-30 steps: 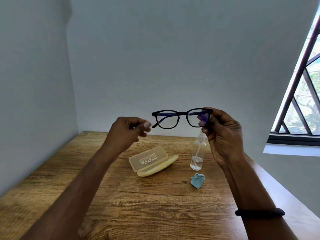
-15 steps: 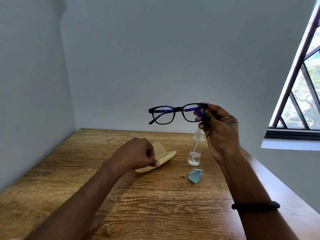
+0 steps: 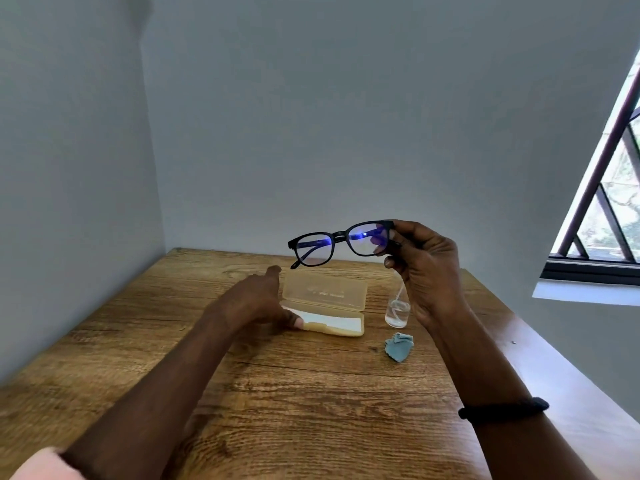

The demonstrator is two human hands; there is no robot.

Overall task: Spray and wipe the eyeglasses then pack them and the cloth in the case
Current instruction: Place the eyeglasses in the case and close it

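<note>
My right hand [image 3: 427, 268] pinches the black eyeglasses [image 3: 341, 234] by their right end and holds them in the air above the table, temples unfolded. The yellow case [image 3: 325, 289] lies open below them, lid raised, white lining showing. My left hand [image 3: 252, 299] grips the case's left end, thumb on the base's front and index finger up beside the lid. A small clear spray bottle [image 3: 397, 311] stands right of the case, its top hidden behind my right hand. The crumpled blue cloth [image 3: 399, 346] lies in front of the bottle.
The wooden table [image 3: 311, 393] sits in a corner, with grey walls at the left and back. Its right edge runs diagonally past my right forearm. A barred window [image 3: 606, 220] is at the far right.
My left hand dropped from the glasses' left temple to the case, turned it square to me and opened the lid. My right hand kept the glasses aloft, now tilted down to the left.
</note>
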